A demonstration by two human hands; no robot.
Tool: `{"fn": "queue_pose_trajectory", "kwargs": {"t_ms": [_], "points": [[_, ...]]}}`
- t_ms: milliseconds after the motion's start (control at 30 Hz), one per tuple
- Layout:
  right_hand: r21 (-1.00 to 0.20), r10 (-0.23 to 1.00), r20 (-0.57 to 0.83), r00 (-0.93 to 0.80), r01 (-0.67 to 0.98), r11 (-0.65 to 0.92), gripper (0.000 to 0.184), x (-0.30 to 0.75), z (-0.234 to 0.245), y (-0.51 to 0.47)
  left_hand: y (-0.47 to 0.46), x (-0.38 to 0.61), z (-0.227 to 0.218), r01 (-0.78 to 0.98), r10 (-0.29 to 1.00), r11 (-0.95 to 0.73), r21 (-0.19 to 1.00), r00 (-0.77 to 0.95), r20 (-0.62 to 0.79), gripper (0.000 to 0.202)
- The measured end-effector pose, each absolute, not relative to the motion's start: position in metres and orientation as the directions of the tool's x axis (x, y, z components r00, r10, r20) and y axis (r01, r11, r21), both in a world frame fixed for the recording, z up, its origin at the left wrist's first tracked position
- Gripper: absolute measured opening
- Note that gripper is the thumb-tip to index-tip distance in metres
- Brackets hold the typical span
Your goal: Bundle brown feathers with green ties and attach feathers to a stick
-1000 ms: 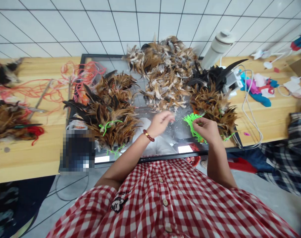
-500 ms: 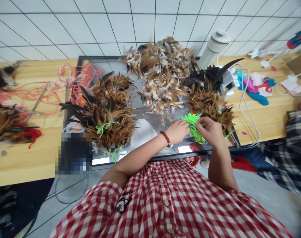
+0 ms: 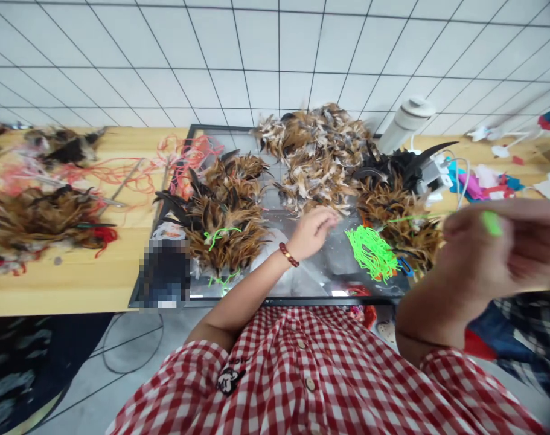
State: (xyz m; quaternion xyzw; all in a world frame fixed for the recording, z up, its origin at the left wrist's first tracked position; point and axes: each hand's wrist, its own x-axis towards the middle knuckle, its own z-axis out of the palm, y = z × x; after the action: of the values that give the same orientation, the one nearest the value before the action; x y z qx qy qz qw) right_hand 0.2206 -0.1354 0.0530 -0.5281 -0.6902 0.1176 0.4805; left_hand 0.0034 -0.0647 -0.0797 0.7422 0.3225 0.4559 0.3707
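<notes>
My right hand (image 3: 487, 260) is raised close to the camera at the right, fingers bent together. A bright green string (image 3: 415, 217) runs leftward from it, and a green bit shows at the thumb. Above the table's middle, my left hand (image 3: 311, 234) is loosely curled with nothing visible in it; a beaded bracelet circles the wrist. To its right, a heap of short green strings (image 3: 372, 252) lies on the dark glass surface (image 3: 338, 260). A blue-handled tool (image 3: 406, 266), partly hidden, touches the heap. Behind it lie brown feather bunches (image 3: 387, 208).
Brown feathers tied with green string (image 3: 224, 241) lie left of my hand, pale feathers (image 3: 320, 157) behind. Pink strings (image 3: 191, 157) tangle at the back left. A white bottle (image 3: 406, 124) and white charger (image 3: 433, 175) stand back right. A person's plaid clothing (image 3: 535, 320) shows at the right edge.
My right hand has risen from the green heap toward the camera and right, drawing a green string. My left hand has pulled back off the heap to the left. The view has shifted.
</notes>
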Motion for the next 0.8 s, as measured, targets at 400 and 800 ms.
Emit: {"fn": "queue_pose_trajectory", "kwargs": {"t_ms": [400,800], "points": [[-0.103,0.746,0.398,-0.533,0.782,0.614,0.025,0.149,-0.042,-0.043,-0.056,-0.034,-0.074,-0.335,0.974,0.134,0.933,0.218,-0.061,0.042],[-0.102,0.730,0.221,-0.646,0.730,0.676,0.026,0.164,-0.037,-0.040,-0.056,-0.040,-0.087,0.253,0.998,-0.050,0.966,0.042,0.041,0.025]]}}
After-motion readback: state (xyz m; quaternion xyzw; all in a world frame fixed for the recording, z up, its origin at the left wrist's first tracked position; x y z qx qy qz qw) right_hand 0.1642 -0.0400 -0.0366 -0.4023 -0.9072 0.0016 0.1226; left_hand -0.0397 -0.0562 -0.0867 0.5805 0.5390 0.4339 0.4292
